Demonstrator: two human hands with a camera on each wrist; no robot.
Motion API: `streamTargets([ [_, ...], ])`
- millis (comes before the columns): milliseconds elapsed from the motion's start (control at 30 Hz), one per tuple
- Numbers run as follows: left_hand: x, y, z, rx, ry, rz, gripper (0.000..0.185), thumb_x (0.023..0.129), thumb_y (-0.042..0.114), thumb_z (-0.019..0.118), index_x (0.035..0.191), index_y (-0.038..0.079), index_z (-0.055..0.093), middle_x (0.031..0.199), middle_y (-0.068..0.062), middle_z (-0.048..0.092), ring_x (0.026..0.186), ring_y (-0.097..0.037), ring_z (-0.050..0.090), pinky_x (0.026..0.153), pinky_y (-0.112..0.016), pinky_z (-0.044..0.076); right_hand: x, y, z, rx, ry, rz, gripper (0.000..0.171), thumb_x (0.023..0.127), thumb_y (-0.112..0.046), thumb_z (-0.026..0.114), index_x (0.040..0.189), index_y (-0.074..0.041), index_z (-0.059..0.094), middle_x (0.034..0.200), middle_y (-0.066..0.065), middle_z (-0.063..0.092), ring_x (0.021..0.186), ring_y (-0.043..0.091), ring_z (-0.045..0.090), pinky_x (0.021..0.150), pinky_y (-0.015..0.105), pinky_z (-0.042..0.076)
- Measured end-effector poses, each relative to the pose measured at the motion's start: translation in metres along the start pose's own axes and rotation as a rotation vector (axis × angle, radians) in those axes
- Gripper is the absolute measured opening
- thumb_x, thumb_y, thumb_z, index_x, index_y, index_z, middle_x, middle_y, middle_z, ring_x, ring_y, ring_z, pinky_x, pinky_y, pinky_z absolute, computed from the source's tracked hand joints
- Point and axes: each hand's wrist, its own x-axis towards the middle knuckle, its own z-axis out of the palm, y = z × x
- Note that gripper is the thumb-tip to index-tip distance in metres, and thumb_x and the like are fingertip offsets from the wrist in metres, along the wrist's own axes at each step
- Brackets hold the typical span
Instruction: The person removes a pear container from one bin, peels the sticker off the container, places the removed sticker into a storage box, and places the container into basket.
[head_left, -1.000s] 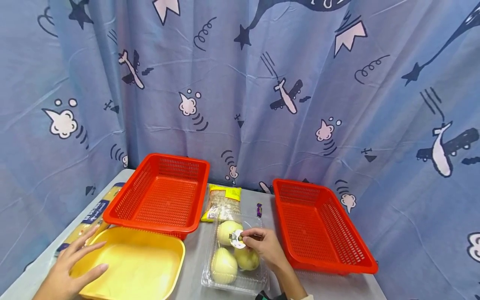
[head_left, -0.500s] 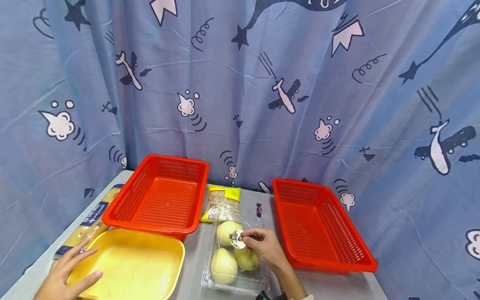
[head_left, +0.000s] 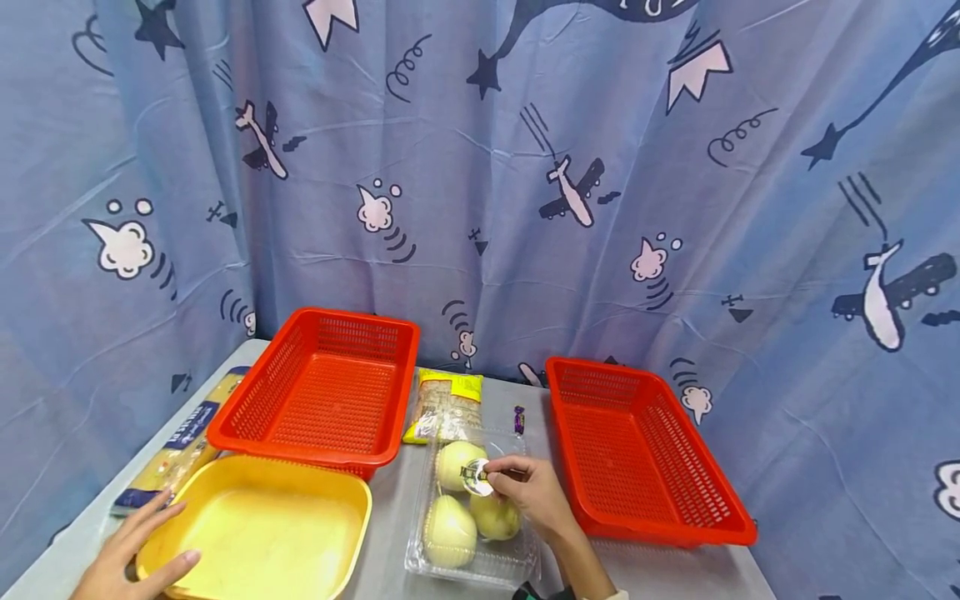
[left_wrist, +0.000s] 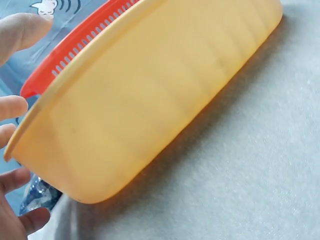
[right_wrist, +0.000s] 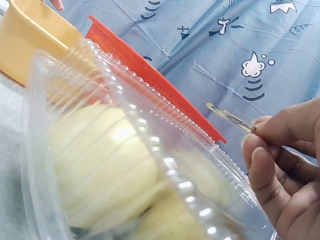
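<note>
My right hand (head_left: 528, 496) pinches a round printed label (head_left: 476, 477) between thumb and fingertips, above a clear plastic clamshell box (head_left: 420, 546). In the right wrist view the thin label (right_wrist: 227, 116) is seen nearly edge-on, standing apart from the lid. Several pale yellow-green pears (head_left: 450, 531) lie inside the box. At the left side of a yellow plastic basin (head_left: 262, 533) is my left hand (head_left: 123, 562), fingers spread and thumb over the basin's inside. In the left wrist view the fingers show beside the basin's rim (left_wrist: 37, 107); whether they touch it I cannot tell.
A red basket (head_left: 330, 400) stands behind the basin, another red basket (head_left: 637, 458) at the right. Behind the box lie a yellow-topped snack bag (head_left: 446, 404) and a purple-wrapped candy (head_left: 519, 420). A long blue-labelled pack (head_left: 180, 442) lies along the left table edge.
My left hand has drawn back leftward from over the basin toward its left rim. The right hand keeps its pinch on the label and has hardly moved.
</note>
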Motion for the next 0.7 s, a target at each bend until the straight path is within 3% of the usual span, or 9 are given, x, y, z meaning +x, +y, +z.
streamTargets([
  [200,0.004,-0.009,0.003,-0.013,-0.014,-0.024,0.089,0.09,0.052,0.061,0.147,-0.006,0.025,0.152,-0.033,0.006,0.127,-0.06,0.013,0.085,-0.08,0.02,0.0,-0.002,0.0,0.003,0.004,0.005,0.02,0.084,0.006,0.068,0.099,0.02,0.064,0.084,0.02,0.065,0.061,0.014,0.058,0.057,0.024,0.051],
  [433,0.005,-0.014,0.005,-0.078,-0.097,-0.135,0.102,0.086,0.056,0.065,0.15,-0.007,0.014,0.151,-0.035,0.001,0.127,-0.058,0.013,0.094,-0.07,0.028,0.002,-0.005,0.001,-0.006,0.002,0.013,0.02,0.084,0.007,0.067,0.1,0.019,0.065,0.082,0.018,0.065,0.061,0.015,0.059,0.058,0.025,0.052],
  [700,0.003,-0.017,0.01,-0.011,-0.067,-0.102,0.103,0.085,0.055,0.065,0.15,-0.006,0.014,0.149,-0.036,0.009,0.129,-0.056,0.017,0.096,-0.072,0.024,0.001,-0.01,-0.001,0.022,-0.001,0.04,0.025,0.083,0.009,0.066,0.104,0.022,0.062,0.083,0.019,0.065,0.064,0.015,0.061,0.06,0.025,0.053],
])
